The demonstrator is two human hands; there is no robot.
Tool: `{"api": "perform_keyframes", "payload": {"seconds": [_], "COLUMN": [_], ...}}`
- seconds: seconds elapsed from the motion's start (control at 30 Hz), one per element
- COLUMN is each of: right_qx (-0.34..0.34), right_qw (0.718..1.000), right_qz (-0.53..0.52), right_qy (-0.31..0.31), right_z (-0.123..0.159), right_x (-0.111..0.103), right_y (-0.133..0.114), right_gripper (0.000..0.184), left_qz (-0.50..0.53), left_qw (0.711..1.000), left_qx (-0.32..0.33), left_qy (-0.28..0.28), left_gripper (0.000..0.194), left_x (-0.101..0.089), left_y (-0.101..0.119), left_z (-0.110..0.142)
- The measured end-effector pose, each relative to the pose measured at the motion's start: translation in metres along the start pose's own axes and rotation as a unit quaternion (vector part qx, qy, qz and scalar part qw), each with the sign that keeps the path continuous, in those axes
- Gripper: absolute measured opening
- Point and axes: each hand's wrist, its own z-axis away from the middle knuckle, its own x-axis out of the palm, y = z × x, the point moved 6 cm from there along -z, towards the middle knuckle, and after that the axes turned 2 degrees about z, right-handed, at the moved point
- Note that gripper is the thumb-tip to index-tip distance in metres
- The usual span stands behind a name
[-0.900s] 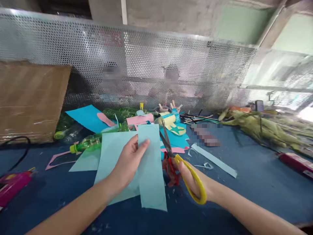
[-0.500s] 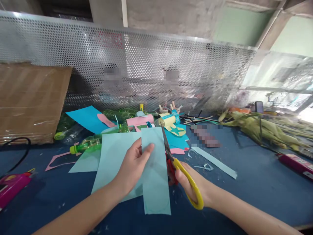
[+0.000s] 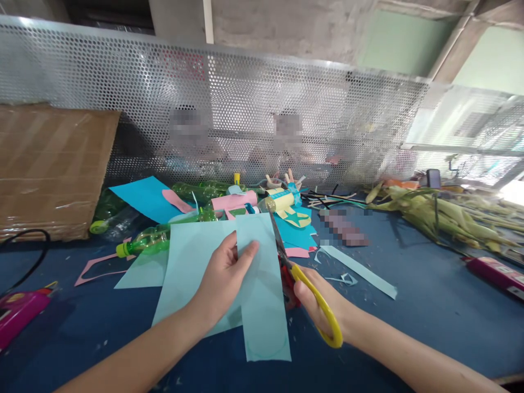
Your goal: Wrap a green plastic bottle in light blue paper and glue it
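Observation:
My left hand (image 3: pixel 223 278) pinches a pale blue paper strip (image 3: pixel 264 305), thumb under and fingers on top, holding it above the blue table (image 3: pixel 429 305). A larger pale blue sheet (image 3: pixel 188 267) lies beneath it. My right hand (image 3: pixel 323 308) grips yellow-and-red-handled scissors (image 3: pixel 292 270), whose blades run along the strip's right edge and point away from me. A faint curved pencil line shows near the strip's lower end.
Behind the paper lie green plastic bottles (image 3: pixel 151 238), pink and teal paper scraps (image 3: pixel 295 232) and a paper roll (image 3: pixel 282 200). A cardboard sheet (image 3: pixel 49 164) leans at the left, a pink tool (image 3: pixel 18 311) at the near left, corn husks (image 3: pixel 446 215) at the right. A perforated metal screen (image 3: pixel 254 103) backs the table.
The scissors have closed in from the right until their blades meet the strip's right edge. The strip has shifted slightly right and toward me in my left hand.

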Motion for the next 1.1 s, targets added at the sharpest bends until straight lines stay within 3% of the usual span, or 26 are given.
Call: {"api": "perform_keyframes", "payload": {"seconds": [1.1], "right_qx": [0.075], "right_qw": [0.996], "right_qz": [-0.054], "right_qy": [0.01], "right_z": [0.002], "right_x": [0.003], "right_y": [0.009], "right_gripper": [0.065], "left_qz": [0.021], "left_qw": [0.999], "left_qx": [-0.032], "left_qy": [-0.013], "left_gripper": [0.033], "left_x": [0.003], "left_y": [0.002], "left_z": [0.0]}}
